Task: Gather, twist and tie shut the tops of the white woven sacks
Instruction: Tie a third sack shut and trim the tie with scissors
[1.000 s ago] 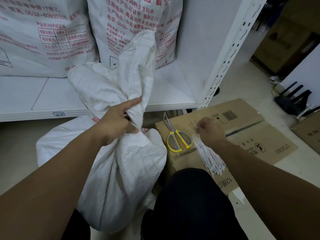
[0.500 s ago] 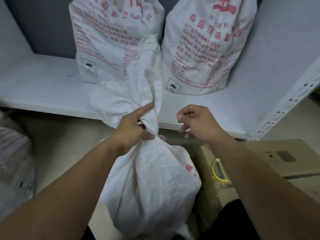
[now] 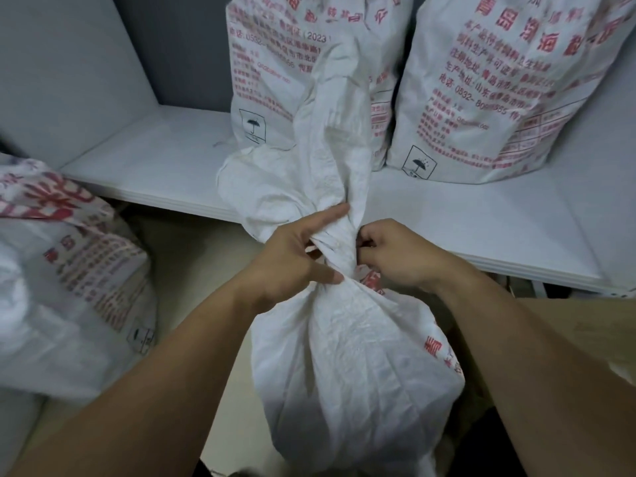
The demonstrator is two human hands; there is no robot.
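Sack neck sits gripped inside left hand.

My left hand and right hand are bare, forearms uncovered back from the grip; dark clothing sits beneath my right arm.

Shelf: a white board is running left to right across the far scene.
Back panel: a grey wall is rising behind it, far left.
Floor: pale ground is showing beneath, near left.
Cardboard box: brown, sitting near right.
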